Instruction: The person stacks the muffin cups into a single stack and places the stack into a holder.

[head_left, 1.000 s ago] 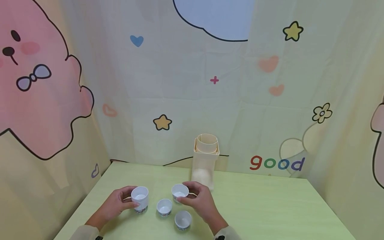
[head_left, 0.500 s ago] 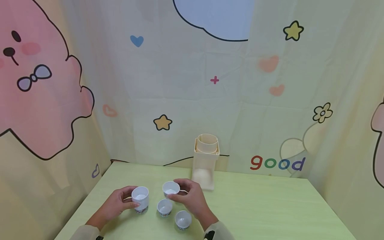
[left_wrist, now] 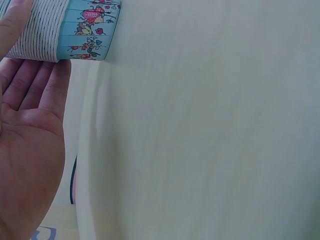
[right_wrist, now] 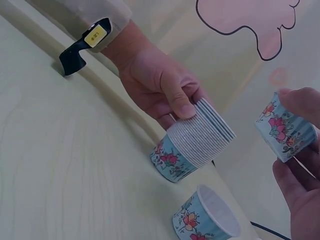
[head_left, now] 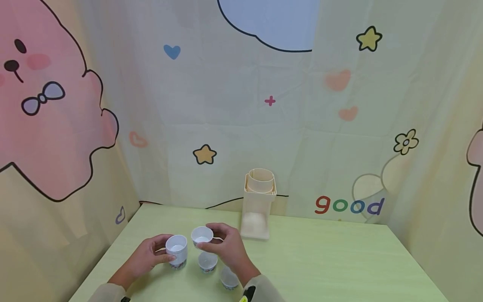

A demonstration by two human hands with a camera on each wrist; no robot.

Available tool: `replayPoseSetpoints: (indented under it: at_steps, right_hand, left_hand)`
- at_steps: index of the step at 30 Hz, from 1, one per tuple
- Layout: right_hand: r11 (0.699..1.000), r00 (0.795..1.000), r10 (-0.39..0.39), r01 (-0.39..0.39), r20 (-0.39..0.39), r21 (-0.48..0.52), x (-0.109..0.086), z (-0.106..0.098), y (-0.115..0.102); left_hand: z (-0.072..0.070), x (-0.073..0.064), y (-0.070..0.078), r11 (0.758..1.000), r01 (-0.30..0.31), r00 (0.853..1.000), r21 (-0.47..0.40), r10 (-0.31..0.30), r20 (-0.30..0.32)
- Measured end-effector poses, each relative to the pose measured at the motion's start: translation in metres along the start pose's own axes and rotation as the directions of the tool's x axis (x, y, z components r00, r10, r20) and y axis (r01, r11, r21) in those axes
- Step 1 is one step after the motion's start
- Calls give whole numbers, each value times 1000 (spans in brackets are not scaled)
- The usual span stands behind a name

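My left hand [head_left: 149, 253] grips a stack of nested paper cups [head_left: 177, 251] at the left of the table. Many white rims sit close together above the light blue, flower-printed wall of the bottom cup, as the left wrist view shows of the stack [left_wrist: 87, 30]. Between thumb and fingers my right hand [head_left: 230, 248] holds a single paper cup [head_left: 201, 235], mouth up, just right of the stack and lifted off the table. A second loose cup [head_left: 207, 261] stands upright below it. A third cup [head_left: 229, 278] is partly hidden behind my right wrist.
Behind the cups, a cream-coloured cup dispenser [head_left: 256, 209] with a round open top stands near the back of the pale green table [head_left: 332, 256]. A printed curtain [head_left: 241, 105] hangs around the back and sides.
My right hand has carried its cup left, from in front of the dispenser to beside the stack. The left hand and its stack have stayed in place.
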State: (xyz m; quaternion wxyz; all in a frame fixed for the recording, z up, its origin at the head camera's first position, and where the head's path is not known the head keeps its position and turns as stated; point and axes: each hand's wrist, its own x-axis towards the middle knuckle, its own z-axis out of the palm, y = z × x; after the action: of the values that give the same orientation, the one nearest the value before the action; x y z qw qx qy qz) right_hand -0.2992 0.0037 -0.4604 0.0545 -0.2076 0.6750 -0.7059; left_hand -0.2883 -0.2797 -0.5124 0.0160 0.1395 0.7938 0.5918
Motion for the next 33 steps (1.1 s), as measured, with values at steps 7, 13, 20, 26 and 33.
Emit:
replayPoseSetpoints:
  at_steps: [7, 13, 20, 26, 33]
  right_hand:
    - [1000, 1000, 4, -4, -1, 23, 3, 13, 2]
    - [1000, 1000, 0, 0, -1, 7, 9, 23, 4]
    - [1000, 1000, -18, 18, -1, 8, 18, 34, 9]
    - [1000, 1000, 0, 0, -5, -12, 22, 45, 11]
    - [1000, 1000, 0, 0, 0, -21, 23, 54, 12]
  left_hand:
    - [0, 1, -1, 1000, 4, 1000, 2, -4, -1]
    - [0, 0, 2, 1000, 24, 1000, 11, -24, -8]
    - [0, -1, 4, 1000, -25, 1000, -1, 25, 14]
    - [0, -2, 4, 999, -29, 999, -23, 30, 13]
    - [0, -1, 0, 999, -38, 999, -28, 39, 24]
